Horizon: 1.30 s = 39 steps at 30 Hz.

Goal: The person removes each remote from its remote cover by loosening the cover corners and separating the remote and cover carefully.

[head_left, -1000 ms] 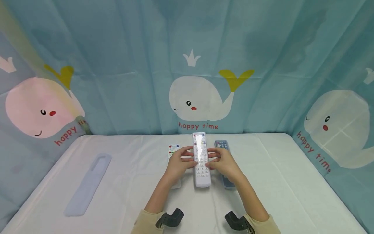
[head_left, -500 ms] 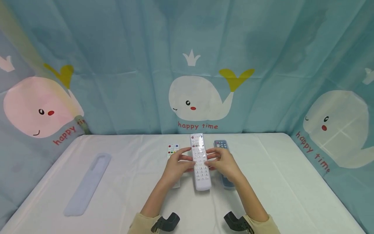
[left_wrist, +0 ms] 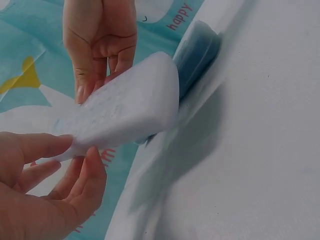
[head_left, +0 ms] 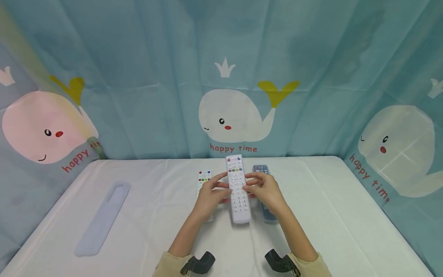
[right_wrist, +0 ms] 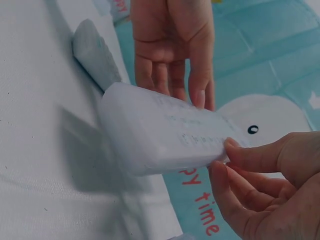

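Observation:
A white remote control (head_left: 238,192) in a translucent sleeve is held up off the table, its button face toward me. My left hand (head_left: 209,198) pinches its left edge, thumb on the front and fingers behind. On the opposite edge, my right hand (head_left: 268,192) pinches it the same way. Both wrist views show the rounded lower end of the white remote (left_wrist: 135,100) above its shadow on the cloth. Behind my left hand lies a second white remote (head_left: 204,176), partly covered. Behind my right hand is a dark blue remote (head_left: 270,215), also partly hidden.
A flat translucent silicone remote cover (head_left: 103,221) lies on the left of the white-clothed table (head_left: 353,223). Beyond the table's back edge hangs a blue curtain (head_left: 155,123) with whale prints; it also runs along both sides.
The held remote dipped slightly toward me, then rose and tilted so its upper buttons show without glare. Both hands have kept their grip on its edges.

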Available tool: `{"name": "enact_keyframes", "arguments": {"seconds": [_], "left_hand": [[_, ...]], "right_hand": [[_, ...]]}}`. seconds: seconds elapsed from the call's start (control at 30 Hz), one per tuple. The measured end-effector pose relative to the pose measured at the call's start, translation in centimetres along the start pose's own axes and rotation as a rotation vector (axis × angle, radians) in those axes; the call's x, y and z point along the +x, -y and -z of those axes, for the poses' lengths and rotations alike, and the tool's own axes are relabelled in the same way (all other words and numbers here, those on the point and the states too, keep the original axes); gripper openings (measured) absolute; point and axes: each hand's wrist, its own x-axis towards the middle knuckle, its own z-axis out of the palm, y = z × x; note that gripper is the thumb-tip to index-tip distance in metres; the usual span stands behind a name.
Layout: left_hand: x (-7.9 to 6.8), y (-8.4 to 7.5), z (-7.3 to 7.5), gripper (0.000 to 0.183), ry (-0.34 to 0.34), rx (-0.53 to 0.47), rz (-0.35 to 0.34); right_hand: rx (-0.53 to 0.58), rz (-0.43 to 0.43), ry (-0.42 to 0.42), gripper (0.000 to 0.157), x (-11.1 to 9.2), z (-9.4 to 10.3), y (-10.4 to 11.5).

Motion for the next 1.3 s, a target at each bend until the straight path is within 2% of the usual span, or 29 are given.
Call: {"name": "enact_keyframes", "arguments": {"seconds": [0.4,0.7,1.0,1.3], "left_hand": [[0.24,-0.21,0.17,0.049,0.028,-0.099,-0.017],[0.08,-0.84,0.09,0.043,0.018,-0.162,-0.052],[0.16,-0.87,0.09,0.025,-0.003,-0.205,-0.138],[0.2,-0.75,0.16,0.017,-0.025,-0.179,-0.159]], "right_hand": [[0.051,0.011,0.003,0.047,0.09,0.05,-0.02],[0.108,0.027,-0.029,0.04,0.16,0.35,0.01],[0.216,0.062,-0.052,0.03,0.08,0.0,0.37],[0.229,0.113,-0.035,0.024,-0.1,-0.26,0.41]]}}
